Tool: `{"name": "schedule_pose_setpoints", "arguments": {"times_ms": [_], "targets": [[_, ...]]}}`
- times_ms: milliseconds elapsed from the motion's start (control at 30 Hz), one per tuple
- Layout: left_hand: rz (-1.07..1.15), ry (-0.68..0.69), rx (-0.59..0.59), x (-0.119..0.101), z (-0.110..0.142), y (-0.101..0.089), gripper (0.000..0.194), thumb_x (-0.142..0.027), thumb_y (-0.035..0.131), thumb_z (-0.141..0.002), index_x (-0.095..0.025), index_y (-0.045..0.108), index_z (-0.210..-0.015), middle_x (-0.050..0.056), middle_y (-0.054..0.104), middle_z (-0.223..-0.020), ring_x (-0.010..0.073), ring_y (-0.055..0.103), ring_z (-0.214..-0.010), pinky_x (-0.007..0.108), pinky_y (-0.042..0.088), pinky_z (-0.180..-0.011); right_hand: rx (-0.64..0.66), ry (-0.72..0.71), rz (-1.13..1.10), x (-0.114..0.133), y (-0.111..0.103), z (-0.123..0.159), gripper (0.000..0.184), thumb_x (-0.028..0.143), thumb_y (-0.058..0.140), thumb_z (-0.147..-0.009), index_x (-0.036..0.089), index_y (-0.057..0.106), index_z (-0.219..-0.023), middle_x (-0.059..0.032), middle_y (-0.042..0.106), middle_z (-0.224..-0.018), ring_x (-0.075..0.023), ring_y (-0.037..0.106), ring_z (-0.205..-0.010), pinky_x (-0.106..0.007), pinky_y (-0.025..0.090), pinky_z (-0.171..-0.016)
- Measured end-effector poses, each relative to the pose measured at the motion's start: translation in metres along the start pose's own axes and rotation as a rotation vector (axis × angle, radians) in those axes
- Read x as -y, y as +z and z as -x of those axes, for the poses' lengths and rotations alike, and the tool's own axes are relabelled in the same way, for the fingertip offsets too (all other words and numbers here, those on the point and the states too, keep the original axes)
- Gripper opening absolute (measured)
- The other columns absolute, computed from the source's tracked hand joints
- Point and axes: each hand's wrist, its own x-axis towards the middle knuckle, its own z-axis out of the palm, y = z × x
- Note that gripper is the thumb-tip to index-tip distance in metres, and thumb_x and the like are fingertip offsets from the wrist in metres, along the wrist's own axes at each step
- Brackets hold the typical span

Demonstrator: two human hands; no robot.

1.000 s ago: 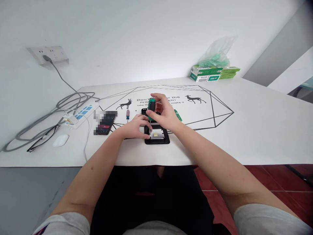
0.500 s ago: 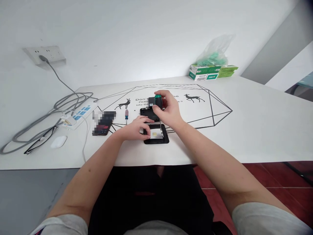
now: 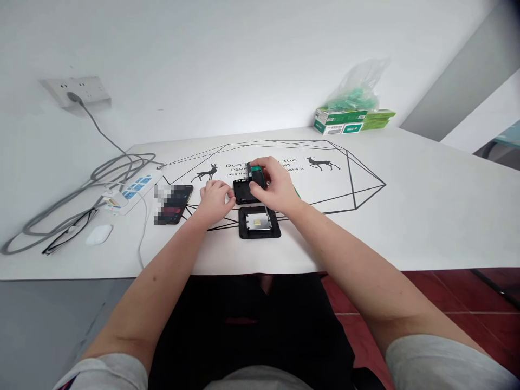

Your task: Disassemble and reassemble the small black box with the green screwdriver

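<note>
A black frame (image 3: 260, 223) with a silver plate and a small yellow square lies on the white table (image 3: 406, 216) in front of me. My right hand (image 3: 273, 187) is closed round a green-and-black screwdriver (image 3: 257, 176), just behind the frame. My left hand (image 3: 215, 197) rests to the left with its fingers curled, touching the edge of a second black part (image 3: 242, 190) that lies behind the frame. What its fingers pinch, if anything, is hidden.
A black phone (image 3: 173, 202) lies left of my hands. Further left are a white power strip (image 3: 129, 192), grey cables (image 3: 81, 189), glasses (image 3: 67, 234) and a white mouse (image 3: 98, 234). Green boxes (image 3: 345, 122) under a plastic bag stand at the back right.
My left hand left the frame and moved back-left to the second black part. My right hand lowered the screwdriver and drew it back off the frame. The small red-handled screwdriver is now hidden.
</note>
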Motion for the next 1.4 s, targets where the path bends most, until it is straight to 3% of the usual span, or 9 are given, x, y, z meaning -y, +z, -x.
{"name": "schedule_pose_setpoints", "arguments": {"times_ms": [133,233,367,500,633,1000,1133,1233,1400], "targets": [[-0.027,-0.087,-0.010,0.004,-0.003,0.004,0.004,-0.025,0.063,-0.101,-0.026,0.066,-0.100,0.011,0.070,-0.132,0.0380,0.049,-0.140,0.059,0.043,-0.112,0.010,0.028,-0.047,0.002,-0.002,-0.001,0.036,0.021,0.066,-0.080,0.023,0.065,-0.116,-0.0071,0.072,-0.111,-0.0236,0.065,-0.096,-0.043,0.055,-0.086],[0.002,-0.106,-0.008,0.006,-0.004,0.004,0.017,-0.026,0.060,-0.103,-0.027,0.067,-0.118,0.012,0.067,-0.140,0.0394,0.047,-0.142,0.062,0.043,-0.113,0.011,0.104,-0.163,0.005,-0.005,-0.002,0.023,0.030,0.075,-0.087,0.025,0.067,-0.108,-0.0014,0.066,-0.095,-0.0177,0.057,-0.078,-0.037,0.049,-0.074],[0.098,0.025,0.031,0.007,-0.001,0.001,0.021,-0.033,0.061,-0.102,-0.027,0.067,-0.122,0.011,0.067,-0.140,0.0373,0.047,-0.143,0.060,0.042,-0.119,-0.007,0.229,-0.463,0.005,-0.016,-0.010,0.033,0.049,0.089,-0.085,0.025,0.068,-0.091,0.0022,0.058,-0.082,-0.0149,0.052,-0.074,-0.032,0.045,-0.067],[0.213,0.275,0.151,0.005,0.004,-0.005,0.034,-0.047,0.070,-0.099,-0.026,0.069,-0.125,0.010,0.064,-0.145,0.0349,0.045,-0.146,0.059,0.036,-0.128,0.153,0.316,-0.740,0.003,-0.030,-0.018,0.038,0.049,0.098,-0.076,0.023,0.071,-0.086,0.0019,0.065,-0.082,-0.0131,0.057,-0.074,-0.029,0.048,-0.067],[0.228,0.321,0.231,0.006,0.005,-0.004,0.040,-0.053,0.075,-0.094,-0.026,0.072,-0.124,0.012,0.062,-0.149,0.0367,0.044,-0.148,0.062,0.037,-0.128,0.260,0.358,-0.891,-0.001,-0.038,-0.020,0.034,0.040,0.101,-0.075,0.022,0.076,-0.089,0.0019,0.069,-0.086,-0.0115,0.062,-0.075,-0.027,0.051,-0.068],[0.254,0.474,0.090,-0.009,0.008,0.011,0.026,-0.047,0.059,-0.104,-0.026,0.072,-0.114,0.011,0.071,-0.126,0.0331,0.055,-0.131,0.058,0.042,-0.121,0.590,0.516,-1.264,-0.005,-0.042,-0.016,0.029,0.047,0.088,-0.091,0.022,0.083,-0.105,-0.0042,0.082,-0.091,-0.0178,0.077,-0.083,-0.033,0.062,-0.077],[0.135,0.514,0.204,-0.019,-0.009,-0.001,0.032,-0.056,0.065,-0.101,-0.026,0.072,-0.112,0.012,0.068,-0.129,0.0393,0.052,-0.134,0.064,0.043,-0.118,0.581,0.591,-1.315,-0.007,-0.033,-0.012,0.032,0.051,0.086,-0.093,0.023,0.077,-0.105,-0.0044,0.082,-0.099,-0.0166,0.077,-0.083,-0.032,0.063,-0.078],[0.122,0.508,0.306,-0.021,-0.030,-0.012,0.033,-0.056,0.066,-0.101,-0.025,0.072,-0.106,0.011,0.069,-0.124,0.0363,0.060,-0.119,0.060,0.051,-0.108,0.496,0.594,-1.322,-0.010,-0.024,-0.011,0.037,0.055,0.089,-0.089,0.022,0.075,-0.099,-0.0027,0.076,-0.104,-0.0156,0.076,-0.085,-0.031,0.064,-0.077],[0.057,0.573,0.273,-0.023,-0.050,-0.015,0.023,-0.047,0.068,-0.098,-0.025,0.070,-0.100,0.010,0.071,-0.120,0.0365,0.061,-0.122,0.058,0.050,-0.109,0.338,0.538,-1.312,-0.011,-0.020,-0.014,0.036,0.046,0.099,-0.077,0.021,0.074,-0.086,0.0031,0.066,-0.091,-0.0104,0.068,-0.073,-0.027,0.060,-0.070]]}}
